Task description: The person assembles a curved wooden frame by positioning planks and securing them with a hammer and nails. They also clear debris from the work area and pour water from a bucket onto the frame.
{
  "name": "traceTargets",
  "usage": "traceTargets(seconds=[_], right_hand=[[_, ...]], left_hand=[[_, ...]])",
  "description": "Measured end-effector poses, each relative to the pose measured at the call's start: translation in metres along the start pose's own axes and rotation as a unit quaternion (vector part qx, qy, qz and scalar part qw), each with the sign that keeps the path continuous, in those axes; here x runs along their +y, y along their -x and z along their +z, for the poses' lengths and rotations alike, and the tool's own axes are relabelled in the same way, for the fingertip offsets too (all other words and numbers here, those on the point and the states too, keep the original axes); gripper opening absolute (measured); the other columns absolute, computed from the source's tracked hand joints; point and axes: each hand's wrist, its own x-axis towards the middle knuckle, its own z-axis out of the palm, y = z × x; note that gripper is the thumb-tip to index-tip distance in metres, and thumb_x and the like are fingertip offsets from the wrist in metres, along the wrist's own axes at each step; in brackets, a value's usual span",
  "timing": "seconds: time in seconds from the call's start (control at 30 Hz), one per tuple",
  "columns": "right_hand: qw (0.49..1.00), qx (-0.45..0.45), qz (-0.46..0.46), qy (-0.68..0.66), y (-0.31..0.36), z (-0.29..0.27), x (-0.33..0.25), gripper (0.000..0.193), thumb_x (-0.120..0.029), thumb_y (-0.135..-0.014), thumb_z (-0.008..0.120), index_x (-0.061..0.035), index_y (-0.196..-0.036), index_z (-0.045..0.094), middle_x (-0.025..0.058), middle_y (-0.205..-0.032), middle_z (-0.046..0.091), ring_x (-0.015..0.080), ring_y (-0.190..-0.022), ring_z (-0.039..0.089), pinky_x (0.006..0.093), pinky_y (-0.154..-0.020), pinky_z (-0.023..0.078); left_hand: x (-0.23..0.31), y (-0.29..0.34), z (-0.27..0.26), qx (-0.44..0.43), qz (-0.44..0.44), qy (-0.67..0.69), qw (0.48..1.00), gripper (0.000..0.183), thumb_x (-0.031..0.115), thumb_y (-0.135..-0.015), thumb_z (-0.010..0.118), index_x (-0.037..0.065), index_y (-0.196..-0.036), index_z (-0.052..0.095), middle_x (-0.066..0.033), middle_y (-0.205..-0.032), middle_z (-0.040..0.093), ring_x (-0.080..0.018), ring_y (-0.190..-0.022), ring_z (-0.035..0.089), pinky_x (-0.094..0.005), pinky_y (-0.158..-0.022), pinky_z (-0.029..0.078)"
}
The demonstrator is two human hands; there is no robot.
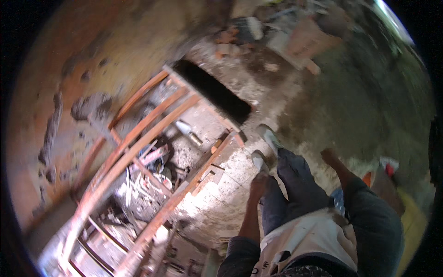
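My left hand (259,181) hangs beside my left thigh, partly in shadow. It is nearest to the reddish-brown wooden frame (152,124), with no contact visible. Out to the right, my right hand (328,155) hangs low over the floor, away from any object. Blur hides the fingers of both hands, and I see nothing plainly held. The frame has long curved rails and crosspieces, and a black rectangular panel or opening (212,90) at its far end. Inside the frame's outline lie a silver bottle-shaped object (188,132) and a heap of pale scraps (138,187).
A stained, patchy wall (78,92) rises on the left. Broken bricks (228,44) and boards (304,44) are piled at the back. My shoes (267,136) stand on the dusty floor just right of the frame. A yellow item (412,217) and a red-and-white one (389,165) lie at right.
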Motion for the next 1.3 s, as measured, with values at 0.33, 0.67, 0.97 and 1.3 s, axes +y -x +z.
traceTargets(seconds=[0.33,0.67,0.97,1.3], right_hand=[[0.722,0.059,0.413,-0.551,0.082,-0.076,-0.102,0.027,-0.026,-0.099,0.059,-0.0023,-0.109,0.063,0.0227,-0.101,0.066,0.0429,-0.095,0.064,0.0534,-0.081,0.051],[0.509,0.139,0.531,-0.663,0.161,-0.049,-0.166,0.025,-0.026,-0.098,0.06,-0.0012,-0.095,0.062,0.019,-0.092,0.066,0.0364,-0.089,0.065,0.0495,-0.082,0.05],[0.443,0.193,0.647,-0.59,0.232,0.096,-0.187,0.022,-0.026,-0.098,0.065,-0.0044,-0.093,0.064,0.0128,-0.079,0.065,0.0239,-0.061,0.06,0.0415,-0.056,0.049],[0.059,0.23,0.623,-0.746,0.352,0.347,-0.088,0.025,-0.026,-0.099,0.065,-0.0038,-0.111,0.062,0.0087,-0.071,0.061,0.0194,-0.054,0.058,0.0385,-0.047,0.047]], left_hand=[[-0.071,0.074,-0.152,0.146,-0.221,0.201,0.943,0.035,0.029,-0.098,0.066,0.007,-0.125,0.064,-0.0134,-0.112,0.068,-0.0302,-0.087,0.069,-0.0409,-0.068,0.057],[-0.013,0.061,-0.17,0.079,-0.176,0.049,0.98,0.038,0.028,-0.101,0.058,0.003,-0.13,0.06,-0.0121,-0.112,0.07,-0.0247,-0.084,0.069,-0.0375,-0.068,0.058],[0.11,0.008,-0.076,0.04,-0.114,0.022,0.992,0.038,0.024,-0.1,0.062,0.003,-0.132,0.06,-0.0121,-0.111,0.07,-0.0256,-0.087,0.069,-0.0364,-0.067,0.058],[0.148,0.013,0.111,0.026,-0.184,-0.057,0.981,0.035,0.028,-0.102,0.053,0.005,-0.128,0.059,-0.0124,-0.124,0.064,-0.0379,-0.093,0.069,-0.0502,-0.069,0.056]])
